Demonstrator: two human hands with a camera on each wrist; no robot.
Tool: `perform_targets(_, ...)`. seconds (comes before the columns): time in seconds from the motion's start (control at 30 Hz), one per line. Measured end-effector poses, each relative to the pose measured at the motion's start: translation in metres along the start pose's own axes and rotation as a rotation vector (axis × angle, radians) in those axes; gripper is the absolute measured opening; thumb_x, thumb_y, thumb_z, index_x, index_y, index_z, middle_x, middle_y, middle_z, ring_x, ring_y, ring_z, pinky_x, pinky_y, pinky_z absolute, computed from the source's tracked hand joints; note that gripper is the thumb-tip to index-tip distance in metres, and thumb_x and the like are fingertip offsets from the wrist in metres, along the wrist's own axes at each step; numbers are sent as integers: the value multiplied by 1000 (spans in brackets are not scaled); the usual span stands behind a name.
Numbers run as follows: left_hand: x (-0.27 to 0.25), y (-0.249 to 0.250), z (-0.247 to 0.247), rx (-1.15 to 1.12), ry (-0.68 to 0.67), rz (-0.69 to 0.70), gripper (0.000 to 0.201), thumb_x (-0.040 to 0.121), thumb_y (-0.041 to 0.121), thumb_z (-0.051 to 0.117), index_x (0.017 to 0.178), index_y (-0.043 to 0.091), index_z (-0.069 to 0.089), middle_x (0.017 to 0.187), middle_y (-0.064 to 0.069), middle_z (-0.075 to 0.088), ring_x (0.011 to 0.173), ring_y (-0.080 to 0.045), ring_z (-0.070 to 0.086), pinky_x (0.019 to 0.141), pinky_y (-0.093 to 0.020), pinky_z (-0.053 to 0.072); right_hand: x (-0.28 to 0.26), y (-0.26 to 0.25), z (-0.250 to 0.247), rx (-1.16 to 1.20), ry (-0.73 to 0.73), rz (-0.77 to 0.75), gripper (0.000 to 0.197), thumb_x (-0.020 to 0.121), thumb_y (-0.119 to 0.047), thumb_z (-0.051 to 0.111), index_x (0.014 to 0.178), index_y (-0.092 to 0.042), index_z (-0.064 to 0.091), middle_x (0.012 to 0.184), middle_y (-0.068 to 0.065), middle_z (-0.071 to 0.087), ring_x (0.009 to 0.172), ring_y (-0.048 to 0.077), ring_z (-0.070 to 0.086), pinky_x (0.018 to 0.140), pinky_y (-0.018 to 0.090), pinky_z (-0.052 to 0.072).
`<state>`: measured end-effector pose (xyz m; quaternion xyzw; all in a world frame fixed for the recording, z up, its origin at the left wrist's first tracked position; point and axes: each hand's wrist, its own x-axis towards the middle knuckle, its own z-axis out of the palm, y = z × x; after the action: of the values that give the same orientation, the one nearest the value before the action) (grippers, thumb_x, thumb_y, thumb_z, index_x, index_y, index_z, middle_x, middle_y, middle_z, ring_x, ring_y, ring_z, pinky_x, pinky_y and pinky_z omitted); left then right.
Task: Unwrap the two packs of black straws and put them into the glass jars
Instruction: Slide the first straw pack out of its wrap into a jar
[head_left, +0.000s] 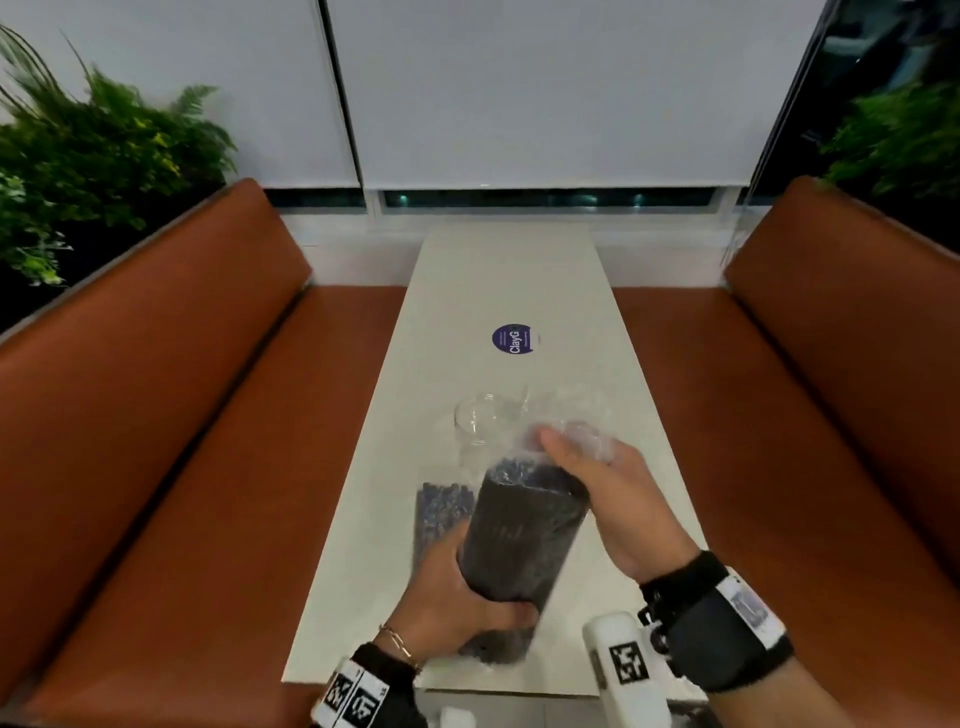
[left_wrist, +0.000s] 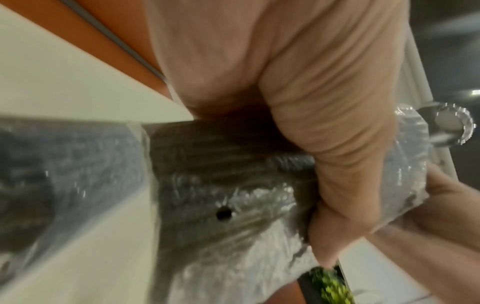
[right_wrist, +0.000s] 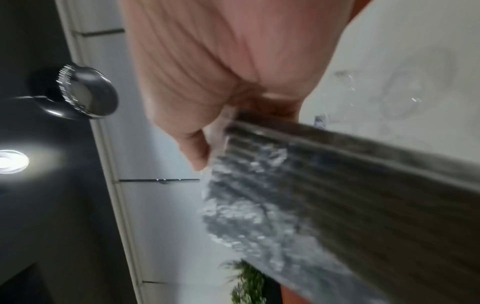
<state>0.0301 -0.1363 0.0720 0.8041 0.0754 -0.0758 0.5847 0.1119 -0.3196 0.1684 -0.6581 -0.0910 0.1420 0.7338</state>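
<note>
The left hand (head_left: 457, 597) has its grip clamped round the lower part of a pack of black straws (head_left: 524, 535), thumb across the front, holding it tilted with its top end toward 12 o'clock above the near end of the white table (head_left: 519, 291). The right hand (head_left: 613, 499) pinches the loose clear wrapper (head_left: 576, 431) at that top end, at about 1 o'clock from the pack. A second pack of straws (head_left: 441, 512) lies on the table just at 9 o'clock of the held one. Beyond them, at 12 o'clock, stands a glass jar (head_left: 480, 421); there may be another beside it, but the wrapper blurs that spot. Farther off sits a round purple sticker (head_left: 512, 339).
</note>
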Motion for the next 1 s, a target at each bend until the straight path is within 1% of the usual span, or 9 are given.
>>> perform_targets(0.2,25,-4,60,27,-5,-22,67,48,28,103,106,32,70,100,15,80,94,-6,75,81,-37,65,-15,-9,-62,-153,150,-194,24,101,-27,61,114,-17,78,113,-2,82,107,16,77,87,28,59)
perform_targets(0.37,44,16,96,-31,10,46,56,60,5,98,103,28,71,96,11,80,89,-3,75,71,-20,62,-31,16,-84,-96,116,-165,33,87,-51,72,108,-27,81,123,-4,80,116,14,74,98,31,59)
perform_targets(0.43,51,28,107,-78,-4,65,56,67,-12,90,110,17,71,97,5,80,87,0,75,71,-15,60,-31,33,-95,-7,60,-143,66,64,-62,90,118,-25,77,128,2,78,117,20,74,96,36,62)
perform_targets(0.53,67,32,125,-136,30,94,56,66,-1,94,114,17,72,103,-1,80,96,-8,77,76,-19,62,-27,58,-106,10,9,-83,102,46,-50,103,133,-13,64,125,15,76,119,31,73,98,47,61)
perform_targets(0.63,76,24,142,-84,53,131,42,71,27,93,107,18,74,91,3,80,90,0,76,69,-15,60,-23,81,-109,-92,27,-10,87,50,-28,107,127,-18,67,121,11,78,116,28,74,96,47,62)
perform_targets(0.73,78,6,156,-8,26,96,29,75,32,86,97,22,70,77,13,73,77,11,70,59,-8,53,-22,106,-105,-112,77,77,68,57,-1,102,117,-14,73,110,7,82,106,22,79,85,36,65)
perform_targets(0.83,81,-13,166,25,56,51,21,70,45,72,83,31,64,67,15,69,67,3,67,56,-11,52,-21,127,-99,-88,127,146,59,57,7,100,109,-8,76,102,10,83,98,24,80,78,36,67)
perform_targets(0.9,83,-27,171,36,45,5,18,69,42,72,82,33,63,70,19,70,69,-3,68,57,-17,55,-20,139,-98,-83,147,169,57,59,7,100,109,-11,77,102,7,83,98,23,80,80,38,67)
perform_targets(1.0,85,-45,171,43,1,-34,26,75,17,82,91,28,65,73,14,70,74,-6,69,57,-14,55,-22,152,-99,-131,147,197,54,65,6,97,105,-22,75,97,-10,84,93,9,79,73,23,64)
